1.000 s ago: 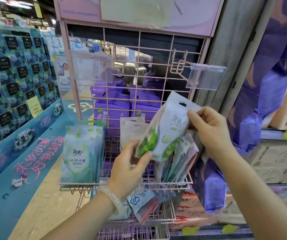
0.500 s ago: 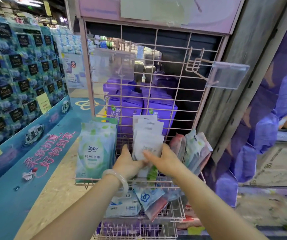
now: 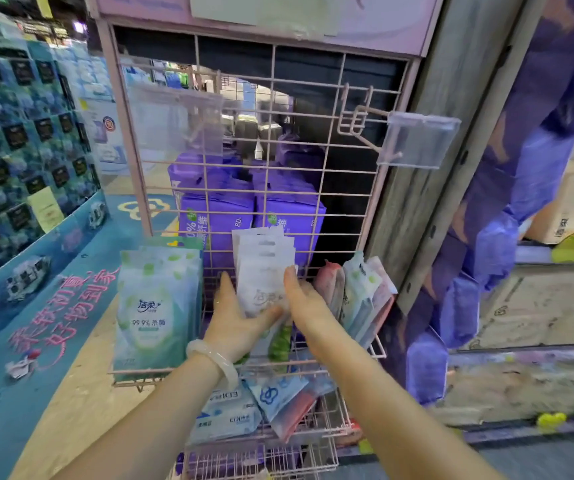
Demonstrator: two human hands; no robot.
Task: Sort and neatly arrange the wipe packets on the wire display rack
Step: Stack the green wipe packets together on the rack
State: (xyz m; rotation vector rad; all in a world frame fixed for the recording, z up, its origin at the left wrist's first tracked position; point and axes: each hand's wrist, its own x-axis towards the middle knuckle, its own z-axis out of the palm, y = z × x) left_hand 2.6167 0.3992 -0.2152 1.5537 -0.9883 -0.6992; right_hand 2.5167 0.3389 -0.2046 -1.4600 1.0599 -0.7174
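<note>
A pink wire display rack (image 3: 299,109) stands in front of me with a wire shelf at its lower part. In the shelf's middle a stack of white wipe packets (image 3: 263,261) stands upright. My left hand (image 3: 235,317) presses the stack's left side and front; my right hand (image 3: 304,306) presses its right side. The front packet with a green lower part sits between both hands. Green-and-white packets (image 3: 155,306) stand at the shelf's left. Pink and pale packets (image 3: 356,294) lean at the shelf's right.
A lower wire basket (image 3: 327,445) holds blue, white and pink packets (image 3: 244,410). Clear price-tag holders (image 3: 417,140) stick out from hooks. Purple boxes (image 3: 251,213) sit behind the grid. A wooden post (image 3: 427,168) borders the right, a blue display wall (image 3: 19,140) the left.
One second ago both hands held a green-and-white packet up in front of the rack. It now stands at the front of the middle stack, and both hands press the stack's sides.
</note>
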